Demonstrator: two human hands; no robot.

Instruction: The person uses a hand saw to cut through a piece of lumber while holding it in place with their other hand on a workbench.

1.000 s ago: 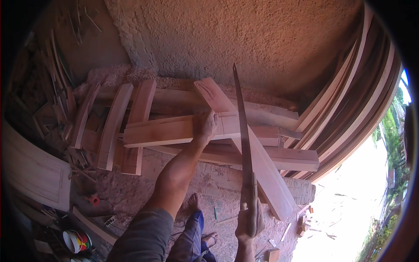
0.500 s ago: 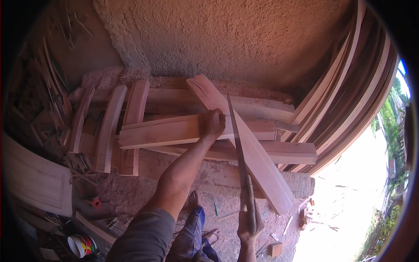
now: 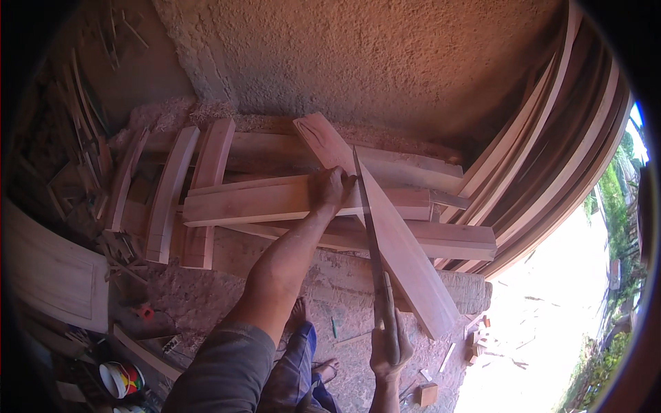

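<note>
My right hand (image 3: 390, 347) is wrapped around the handle of a handsaw (image 3: 376, 258). Its long, narrow blade points away from me and tapers to a tip at the far end. Below and beside the blade, a pale wooden board (image 3: 413, 255) lies diagonally across other timbers. My left hand (image 3: 333, 187) is closed on a thick wooden beam (image 3: 251, 202) where it meets the diagonal board, its thumb side close to the blade. The fingers' undersides are hidden, as is the exact contact between teeth and wood.
Several short beams (image 3: 172, 196) lean at the left. A heavy timber (image 3: 465, 290) lies under the stack, before a rough wall (image 3: 358, 62). Long curved-looking planks (image 3: 551, 158) stand at the right. A paint bucket (image 3: 120, 380), panel (image 3: 58, 275) and offcuts (image 3: 427, 394) lie around.
The whole view has shifted slightly. My left hand stays on the wood, and my right hand still grips the saw, whose position against the board is nearly the same.
</note>
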